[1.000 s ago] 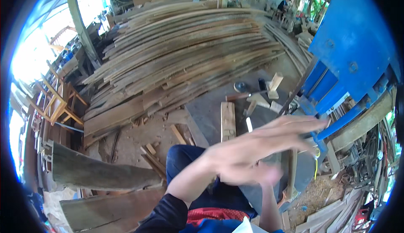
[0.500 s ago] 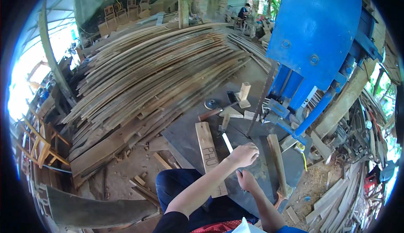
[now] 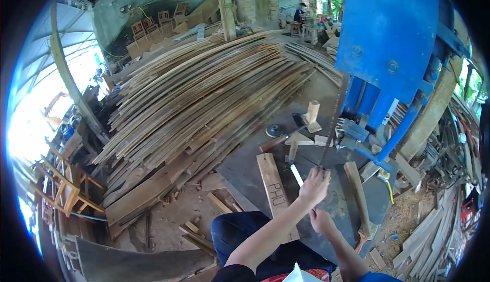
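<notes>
My left hand reaches forward over the dark metal worktable, fingers curled at the lower end of the upright toothed saw blade. Anything in those fingers is too small to make out. Closer to me, my right hand is closed just beside my left wrist; what it grips is hidden. A white strip lies left of my left hand. Farther left is a wooden board with dark marking on it. To the right, a long wooden piece lies along the table.
A large blue machine housing stands at the right behind the blade. A wooden-handled hammer, a round dark disc and small wood blocks lie farther back. Stacked planks fill the left. A yellow tape measure sits at the right edge.
My left hand has moved forward, its fingers now at the blade's lower end. My right hand stays nearly in place. The whole view has shifted a little to the left.
</notes>
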Available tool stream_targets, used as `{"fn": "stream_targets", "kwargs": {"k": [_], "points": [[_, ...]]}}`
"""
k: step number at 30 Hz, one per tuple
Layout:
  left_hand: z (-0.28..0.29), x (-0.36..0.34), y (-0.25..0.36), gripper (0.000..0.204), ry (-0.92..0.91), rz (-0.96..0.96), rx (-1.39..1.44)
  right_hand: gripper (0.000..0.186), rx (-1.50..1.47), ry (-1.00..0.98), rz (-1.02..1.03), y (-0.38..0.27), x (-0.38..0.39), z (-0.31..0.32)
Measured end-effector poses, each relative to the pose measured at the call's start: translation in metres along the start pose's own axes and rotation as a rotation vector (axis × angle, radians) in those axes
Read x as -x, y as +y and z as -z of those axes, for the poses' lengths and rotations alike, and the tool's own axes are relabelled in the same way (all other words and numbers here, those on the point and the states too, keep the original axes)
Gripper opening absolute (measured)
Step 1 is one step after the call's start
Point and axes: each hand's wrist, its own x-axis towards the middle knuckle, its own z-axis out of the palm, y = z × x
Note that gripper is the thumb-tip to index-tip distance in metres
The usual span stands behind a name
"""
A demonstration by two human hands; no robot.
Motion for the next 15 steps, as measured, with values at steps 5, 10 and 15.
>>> {"fn": "stream_targets", "kwargs": {"k": [5, 10, 15], "points": [[-0.003, -0.003, -0.002, 0.033, -0.099, 0.008, 0.071, 0.039, 0.106, -0.023, -0.027, -0.014, 0.003, 0.008], [-0.011, -0.004, 0.004, 0.033, -0.072, 0.009, 0.021, 0.036, 0.091, -0.017, -0.013, -0.011, 0.009, 0.021], [-0.006, -0.003, 0.002, 0.031, -0.163, 0.038, 0.06, 0.036, 0.031, -0.176, -0.03, -0.016, -0.004, 0.038]]}}
